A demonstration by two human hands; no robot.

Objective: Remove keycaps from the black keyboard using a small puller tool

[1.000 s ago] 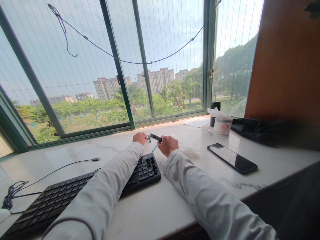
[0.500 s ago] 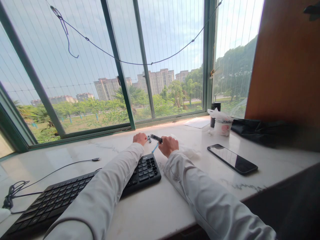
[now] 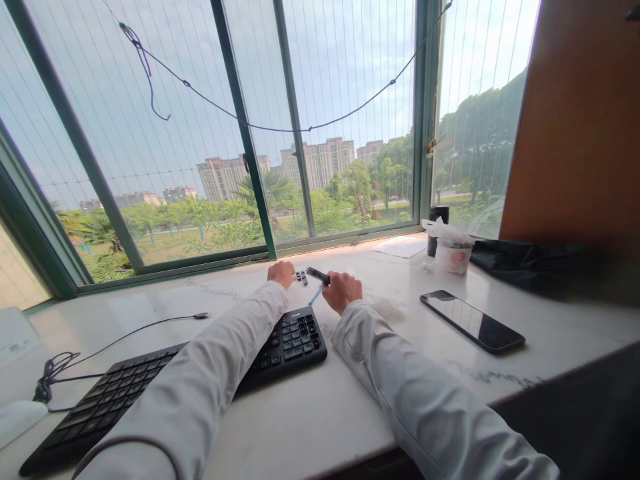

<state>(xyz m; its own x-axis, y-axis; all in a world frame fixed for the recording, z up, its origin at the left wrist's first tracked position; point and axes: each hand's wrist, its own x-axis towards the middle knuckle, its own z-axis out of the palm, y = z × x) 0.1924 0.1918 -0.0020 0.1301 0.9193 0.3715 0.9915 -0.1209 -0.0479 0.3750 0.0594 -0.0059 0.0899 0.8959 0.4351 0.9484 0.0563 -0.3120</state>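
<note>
My right hand (image 3: 345, 291) is closed around a short black stick-like tool (image 3: 317, 275), whose far end points left, toward my left hand. My left hand (image 3: 281, 273) rests on the tabletop with its fingers curled; anything in them is hidden. Between the hands lie several small dark keycap-like pieces (image 3: 301, 277), right beside my left fingers. A thin light-blue strip (image 3: 315, 295) reaches from below the tool toward the keyboard's top edge. The black keyboard (image 3: 300, 337) lies under my left forearm, which covers its middle.
A black phone (image 3: 473, 321) lies at the right. Behind it stand a lidded tub in a plastic bag (image 3: 454, 253) and a dark cylinder (image 3: 439, 215). A cable (image 3: 150, 325) with a plug and a white mouse-like object (image 3: 20, 421) lie left. Windows (image 3: 350, 167) border the marble-patterned table.
The view has turned slightly left, so the scene sits further right. My left hand has drawn back a little from the small pieces, showing more of them. My right hand keeps its grip.
</note>
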